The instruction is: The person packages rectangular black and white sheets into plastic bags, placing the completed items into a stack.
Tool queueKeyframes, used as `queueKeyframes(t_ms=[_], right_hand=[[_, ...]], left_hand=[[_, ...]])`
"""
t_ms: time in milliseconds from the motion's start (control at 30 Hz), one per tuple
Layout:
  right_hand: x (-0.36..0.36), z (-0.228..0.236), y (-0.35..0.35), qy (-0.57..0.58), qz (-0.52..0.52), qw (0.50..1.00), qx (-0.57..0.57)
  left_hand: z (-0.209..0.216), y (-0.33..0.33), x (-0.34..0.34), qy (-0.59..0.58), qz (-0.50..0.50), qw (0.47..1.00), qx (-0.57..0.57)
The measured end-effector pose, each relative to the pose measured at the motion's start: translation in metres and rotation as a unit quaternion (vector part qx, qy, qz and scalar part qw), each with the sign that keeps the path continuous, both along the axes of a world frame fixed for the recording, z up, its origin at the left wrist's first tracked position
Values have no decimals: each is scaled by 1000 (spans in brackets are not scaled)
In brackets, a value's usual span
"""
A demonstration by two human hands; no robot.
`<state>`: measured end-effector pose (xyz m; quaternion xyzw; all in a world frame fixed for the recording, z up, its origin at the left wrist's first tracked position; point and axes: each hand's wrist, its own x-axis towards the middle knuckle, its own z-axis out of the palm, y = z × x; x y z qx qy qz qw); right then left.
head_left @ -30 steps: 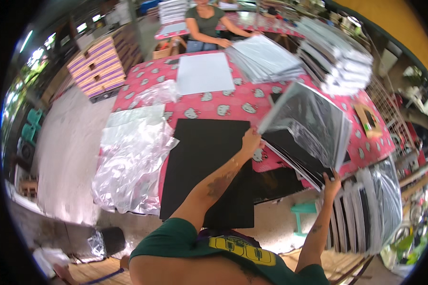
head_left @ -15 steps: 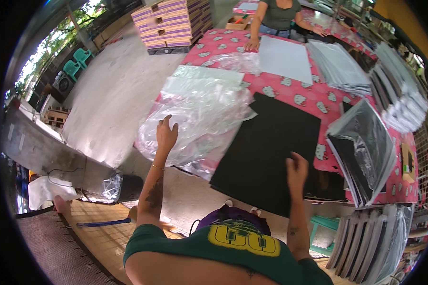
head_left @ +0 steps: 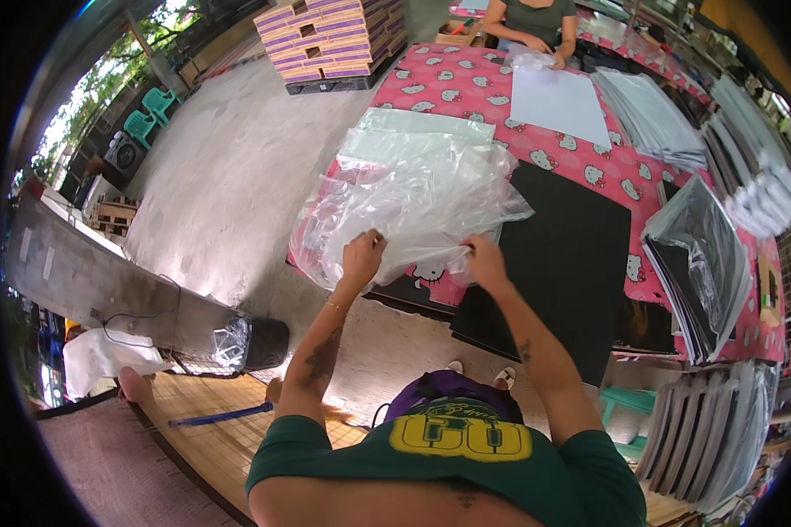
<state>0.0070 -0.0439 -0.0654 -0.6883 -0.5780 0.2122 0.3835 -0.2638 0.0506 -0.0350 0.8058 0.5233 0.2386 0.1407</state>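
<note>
Left hand (head_left: 362, 256): fingers bent and drawn close together at the near edge of the clear plastic film (head_left: 413, 198), to the left of the black board (head_left: 576, 255); I cannot tell whether I have it gripped.
Right hand (head_left: 486, 262): nearly closed, my fingertips pinching the film's near right part, just beside the left edge of the black board.
Plastic film: loose, wrinkled layers spread to the left of the black board, one tip lapping over its left edge.
Black board: flat, its near end overhanging the table edge toward me.
Tablecloth (head_left: 431, 77): pink with a cat-head print, underneath the black board and showing around it.
White sheet (head_left: 561, 107): flat, beyond the black board.
Co-worker (head_left: 536, 16): beyond the black board, hands at a bunched piece of film (head_left: 533, 60) on the sheet's far end.
Wrapped black stack (head_left: 699, 272): near the right side of the black board, clear covering creased.
Pale wrapped packs (head_left: 650, 119): piled beyond the black board, toward its right.
Upright packs (head_left: 707, 443): in a row, lower right of the black board.
Green stool (head_left: 628, 401): between those packs and the black board.
</note>
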Motion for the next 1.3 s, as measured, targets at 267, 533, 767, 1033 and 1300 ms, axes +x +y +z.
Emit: queueKeyframes(t_ms=[267,533,767,1033,1300], right_hand=[[-46,78,-23,-109,1,974,197],[-41,188,-43,-220,-107,917,316],[12,197,-35,589,-28,805,68],[35,146,-75,672,33,726,142],[288,147,-276,637,-181,663,349]], left_hand=[[87,20,111,-215,-125,968,-17],[177,21,115,-120,-233,965,-24],[199,-95,121,-467,-132,871,72],[131,-71,162,-358,-124,922,78],[64,146,-121,-722,143,668,111]])
